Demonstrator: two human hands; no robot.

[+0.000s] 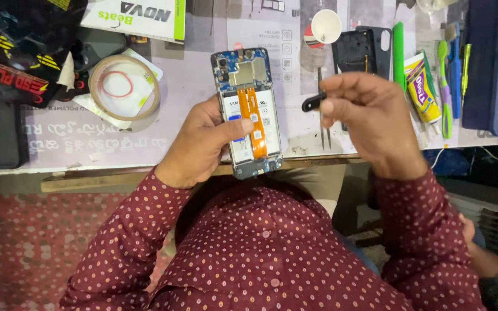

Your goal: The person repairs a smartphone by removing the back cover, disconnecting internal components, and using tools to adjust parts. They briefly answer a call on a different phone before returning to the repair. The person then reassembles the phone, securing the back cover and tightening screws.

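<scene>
roll of clear tape point(124, 87) far left of paper cup point(325, 26); black back cover point(362, 50) just right of cup, green pen point(398, 49), glue tube point(422, 86), toothbrush point(444, 86) further right

The left hand point(200, 144) covers the left edge and part of the battery of the opened phone point(248, 112), and its fingers behind the phone are out of sight. The right hand point(370, 118) hides most of the black-handled tool point(313, 102) it grips. At the desk's point(191, 80) right edge a blue tray point(485, 69) is cut off, and small parts at the far edge are too small to tell.
</scene>
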